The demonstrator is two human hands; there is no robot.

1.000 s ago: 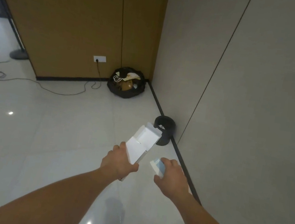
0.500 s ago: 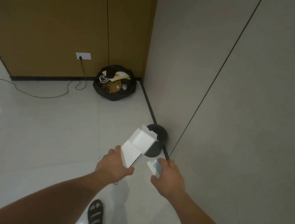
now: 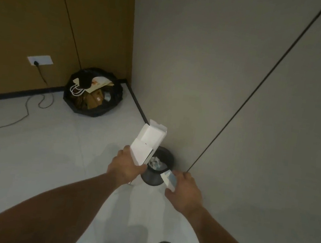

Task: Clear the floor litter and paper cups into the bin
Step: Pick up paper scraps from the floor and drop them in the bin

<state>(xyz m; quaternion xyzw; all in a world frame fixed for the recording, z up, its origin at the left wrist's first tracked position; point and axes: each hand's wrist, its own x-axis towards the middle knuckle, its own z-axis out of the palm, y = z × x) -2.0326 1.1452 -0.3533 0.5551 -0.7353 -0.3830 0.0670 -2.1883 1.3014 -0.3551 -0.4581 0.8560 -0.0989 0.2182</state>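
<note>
Head view: left hand (image 3: 126, 166) grips an open white cardboard box (image 3: 148, 142) over the small round black bin (image 3: 151, 178); right hand (image 3: 184, 190) clasps a white-and-blue carton (image 3: 169, 179) at the bin's right edge. Beyond the bin sits a black rubbish bag (image 3: 93, 91).

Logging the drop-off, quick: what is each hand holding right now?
Left hand: grips the open white cardboard box.
Right hand: holds a small white-and-blue carton.
</note>
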